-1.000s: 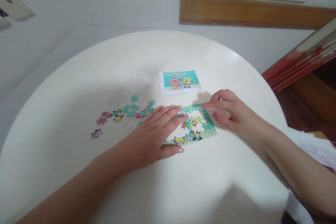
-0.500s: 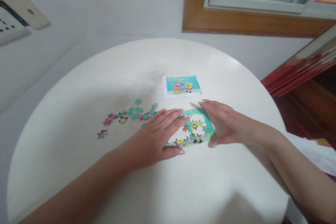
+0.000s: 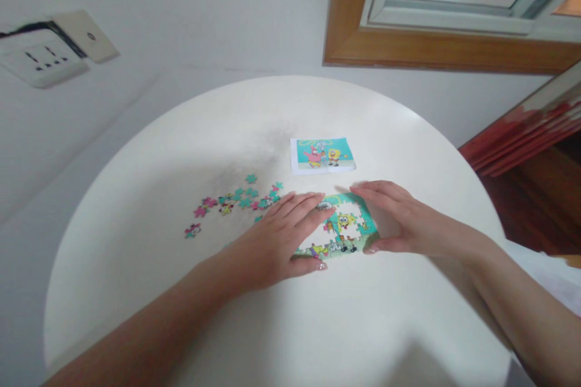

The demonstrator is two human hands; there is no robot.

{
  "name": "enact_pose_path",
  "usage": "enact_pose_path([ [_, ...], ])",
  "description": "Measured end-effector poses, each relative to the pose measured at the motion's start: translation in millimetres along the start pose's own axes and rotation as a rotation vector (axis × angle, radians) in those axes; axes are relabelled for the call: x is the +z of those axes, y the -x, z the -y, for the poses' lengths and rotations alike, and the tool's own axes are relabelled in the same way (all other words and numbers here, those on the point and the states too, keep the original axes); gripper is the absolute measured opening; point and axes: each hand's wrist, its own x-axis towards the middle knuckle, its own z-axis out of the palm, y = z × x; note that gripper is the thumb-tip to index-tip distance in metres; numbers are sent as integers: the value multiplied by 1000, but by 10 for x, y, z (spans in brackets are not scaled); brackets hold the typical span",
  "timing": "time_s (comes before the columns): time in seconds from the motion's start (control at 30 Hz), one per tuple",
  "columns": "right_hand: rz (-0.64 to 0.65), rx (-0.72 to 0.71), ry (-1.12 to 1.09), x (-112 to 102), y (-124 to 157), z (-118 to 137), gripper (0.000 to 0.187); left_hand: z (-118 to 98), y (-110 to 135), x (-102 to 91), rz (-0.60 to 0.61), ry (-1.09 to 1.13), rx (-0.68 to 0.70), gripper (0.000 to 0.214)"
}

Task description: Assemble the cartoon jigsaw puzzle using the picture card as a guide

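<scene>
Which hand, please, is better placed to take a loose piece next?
Probably the left hand: it lies over the left of the puzzle, near the loose pieces; the right hand is at its right edge.

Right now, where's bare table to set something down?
Free: far strip of table between card and far edge; left side, outside the loose pieces; near stretch between left arm and right arm.
Crowded: centre, with left hand and right hand at the puzzle, loose pieces beside it.

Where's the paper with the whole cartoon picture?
In the head view, the paper picture lies on the white table, slightly right of centre, just beyond the unfinished puzzle and right of the loose pieces.
</scene>
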Motion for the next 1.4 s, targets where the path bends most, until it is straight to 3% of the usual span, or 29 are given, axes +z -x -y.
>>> enact_pose_path([
  [0.53,-3,-4,5,26,3,-14,88,16,-19,23,-16,36,-3,74],
  [0.67,-36,-15,-53,-1,-12,11,79,-6,-25,1,-47,24,10,71],
  [0.77,-91,6,-81,-12,-20,5,68,33,-8,-132,-101,-16,-21,59],
  [0.93,-171,65,-74,3,-11,-44,56,327,220,-650,-188,-86,-170,27],
  [1.07,-193,43,-64,19,-15,-59,54,605,582,-991,-80,-161,-495,26],
  [1.2,-190,41,-69,27,-20,-51,50,724,816,-1038,103,-94,-704,26],
  [1.4,-189,82,-65,25,-18,-38,48,704,773,-933,186,-86,-704,28],
])
